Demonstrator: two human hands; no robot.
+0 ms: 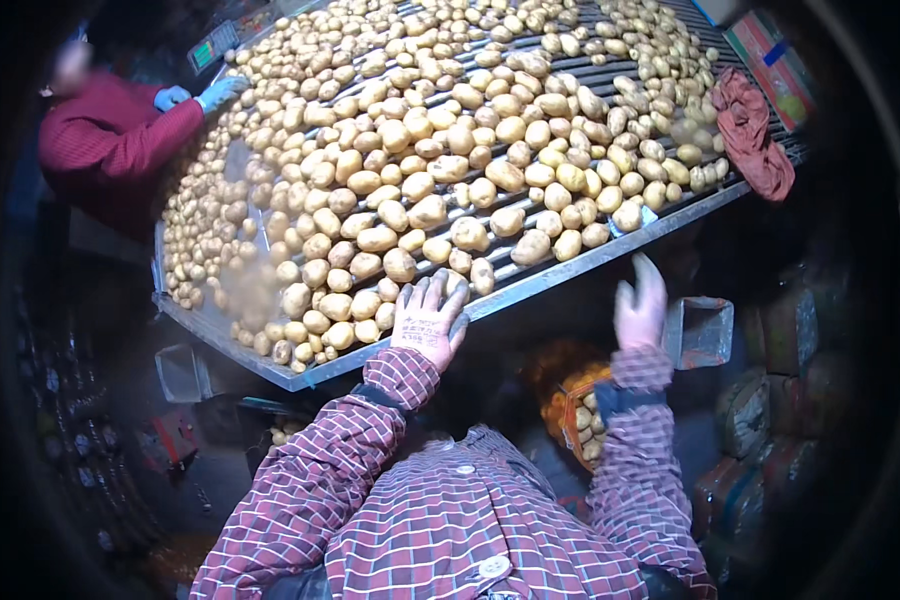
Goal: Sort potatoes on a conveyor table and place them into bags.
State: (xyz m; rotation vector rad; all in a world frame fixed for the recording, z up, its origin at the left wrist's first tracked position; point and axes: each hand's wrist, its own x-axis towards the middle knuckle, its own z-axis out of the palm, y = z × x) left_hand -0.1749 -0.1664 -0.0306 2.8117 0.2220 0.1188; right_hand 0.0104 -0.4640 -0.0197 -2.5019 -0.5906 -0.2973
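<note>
Many pale potatoes lie across a slatted metal sorting table, small ones heaped at its left side. My left hand, in a thin glove with dark fingertips, rests at the near edge with its fingers apart, touching or beside the closest potatoes; no potato shows in its grip. My right hand, slightly blurred and also gloved, hangs just outside the metal rim, right of centre, with thumb and fingers apart and nothing seen between them. Below it, partly behind my right sleeve, an orange mesh bag contains potatoes.
At the upper left a co-worker in a red top and blue gloves reaches to the table. A reddish cloth drapes over its right corner. Plastic baskets stand below the rim, one at right, one at left. Packed bundles are at the right.
</note>
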